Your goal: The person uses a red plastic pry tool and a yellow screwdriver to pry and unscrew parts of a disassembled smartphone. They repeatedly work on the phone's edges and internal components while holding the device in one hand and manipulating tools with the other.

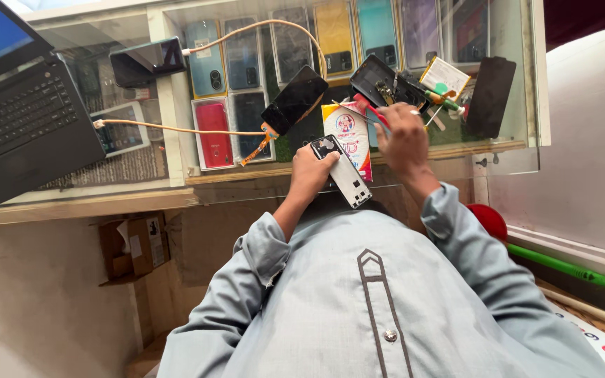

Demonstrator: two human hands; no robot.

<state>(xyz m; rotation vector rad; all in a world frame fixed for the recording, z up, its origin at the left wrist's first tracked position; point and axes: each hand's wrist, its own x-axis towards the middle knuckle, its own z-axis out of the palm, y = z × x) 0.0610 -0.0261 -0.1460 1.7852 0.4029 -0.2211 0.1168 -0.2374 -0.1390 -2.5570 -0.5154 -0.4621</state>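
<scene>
**Phone back cover held off the counter's near edge, tool hand over the clutter**

At the counter's [176, 126] far left corner, an open black laptop [26, 112], angled over the glass. Beside it, a dark phone [150, 59] on a pale cable [176, 128], well apart from the hands. Under the glass, rows of coloured phone cases [211, 133].

At the near edge, left hand [311, 173] wrapped round a phone back cover [343, 171], inner side up, lifted clear of the glass, probably to keep it steady and close to the eye. Just beyond, a black screen panel [294, 98] tilted on its flex cable.

Right hand [402, 133] closed on a red-handled tool [371, 112], tip not clearly seen. Past it, an opened phone [379, 78], green screwdrivers [446, 98] and another dark panel [490, 94] crowding the far right corner. Little free glass there; open room only between laptop and hands.
</scene>
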